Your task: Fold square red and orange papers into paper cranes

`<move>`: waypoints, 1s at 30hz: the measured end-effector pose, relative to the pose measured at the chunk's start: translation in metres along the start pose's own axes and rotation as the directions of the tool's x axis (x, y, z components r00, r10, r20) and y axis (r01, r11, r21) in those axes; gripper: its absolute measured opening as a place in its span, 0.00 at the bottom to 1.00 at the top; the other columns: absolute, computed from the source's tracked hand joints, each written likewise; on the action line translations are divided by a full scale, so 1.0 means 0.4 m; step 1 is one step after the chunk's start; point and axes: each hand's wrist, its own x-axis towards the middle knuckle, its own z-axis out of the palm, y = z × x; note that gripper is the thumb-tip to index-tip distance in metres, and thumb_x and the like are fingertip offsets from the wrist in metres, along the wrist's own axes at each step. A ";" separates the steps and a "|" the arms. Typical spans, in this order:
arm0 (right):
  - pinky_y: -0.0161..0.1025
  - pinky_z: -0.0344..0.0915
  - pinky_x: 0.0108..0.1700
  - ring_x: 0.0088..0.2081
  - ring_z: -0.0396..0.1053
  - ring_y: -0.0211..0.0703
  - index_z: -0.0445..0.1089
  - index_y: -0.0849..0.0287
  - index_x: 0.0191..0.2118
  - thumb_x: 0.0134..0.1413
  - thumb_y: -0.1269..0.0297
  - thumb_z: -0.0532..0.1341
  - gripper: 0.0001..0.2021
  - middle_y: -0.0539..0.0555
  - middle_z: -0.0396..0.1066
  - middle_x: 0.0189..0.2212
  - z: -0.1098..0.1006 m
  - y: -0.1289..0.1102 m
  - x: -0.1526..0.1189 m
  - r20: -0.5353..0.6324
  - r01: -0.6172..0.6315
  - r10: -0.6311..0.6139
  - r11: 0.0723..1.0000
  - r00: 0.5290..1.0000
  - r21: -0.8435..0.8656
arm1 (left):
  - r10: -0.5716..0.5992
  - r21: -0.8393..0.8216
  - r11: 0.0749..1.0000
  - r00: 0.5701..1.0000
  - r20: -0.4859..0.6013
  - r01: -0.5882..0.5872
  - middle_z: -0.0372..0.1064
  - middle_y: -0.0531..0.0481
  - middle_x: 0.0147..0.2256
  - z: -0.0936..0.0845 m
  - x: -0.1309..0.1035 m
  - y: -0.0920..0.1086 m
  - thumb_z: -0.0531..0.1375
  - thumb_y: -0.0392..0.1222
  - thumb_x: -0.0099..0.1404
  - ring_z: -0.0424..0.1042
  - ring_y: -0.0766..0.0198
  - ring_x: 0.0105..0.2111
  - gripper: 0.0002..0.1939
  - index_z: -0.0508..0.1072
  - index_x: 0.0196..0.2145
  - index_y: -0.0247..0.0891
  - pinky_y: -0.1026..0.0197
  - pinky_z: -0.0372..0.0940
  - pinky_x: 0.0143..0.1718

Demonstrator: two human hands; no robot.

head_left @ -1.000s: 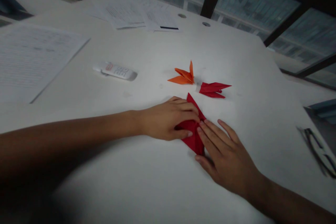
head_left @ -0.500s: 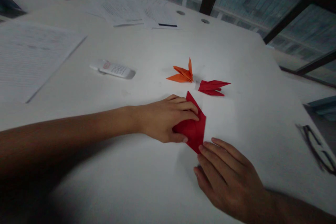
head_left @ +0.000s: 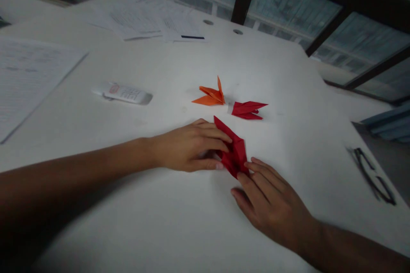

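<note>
A folded sheet of red origami paper lies on the white table between my hands, partly raised along its creases. My left hand is closed on its left side, fingers over the top and thumb at the near edge. With fingers stretched out, my right hand touches the near right corner of the paper with its fingertips; its thumb stands apart. Just beyond are an orange folded paper piece and a red folded paper piece, with a small white bit between them.
A white marker-like object with printing lies to the left. Printed sheets are at the far left, with more papers at the back. Black-framed glasses rest near the right edge of the table. Windows stand behind.
The red paper's near part has lifted and folded inward, showing more creases. My right fingers have moved further onto its corner. The whole view has shifted slightly.
</note>
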 end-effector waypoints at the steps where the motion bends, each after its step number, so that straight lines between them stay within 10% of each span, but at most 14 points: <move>1: 0.53 0.78 0.54 0.43 0.79 0.55 0.77 0.68 0.45 0.63 0.66 0.65 0.10 0.64 0.80 0.35 0.005 0.003 -0.002 -0.003 0.000 0.000 1.000 1.000 -0.003 | -0.001 0.020 1.000 1.000 -0.006 0.001 0.73 0.43 0.59 0.003 0.000 -0.001 0.58 0.51 0.74 0.71 0.52 0.57 0.16 0.76 0.54 0.44 0.49 0.58 0.61; 14: 0.50 0.75 0.50 0.45 0.76 0.51 0.76 0.64 0.53 0.62 0.76 0.62 0.15 0.64 0.76 0.56 0.021 0.025 -0.002 0.036 0.030 -0.031 0.999 0.999 0.045 | -0.224 0.102 0.967 0.970 -0.092 0.233 0.77 0.47 0.44 0.038 0.027 0.035 0.55 0.47 0.76 0.74 0.56 0.45 0.11 0.76 0.44 0.41 0.52 0.62 0.50; 30: 0.55 0.69 0.57 0.48 0.73 0.51 0.75 0.63 0.52 0.64 0.71 0.61 0.12 0.58 0.79 0.48 0.043 0.028 -0.001 0.058 0.002 -0.016 0.970 0.998 0.242 | -0.304 0.207 0.920 0.939 -0.158 0.332 0.70 0.39 0.55 0.054 0.026 0.039 0.58 0.48 0.72 0.64 0.44 0.55 0.23 0.65 0.61 0.38 0.40 0.62 0.57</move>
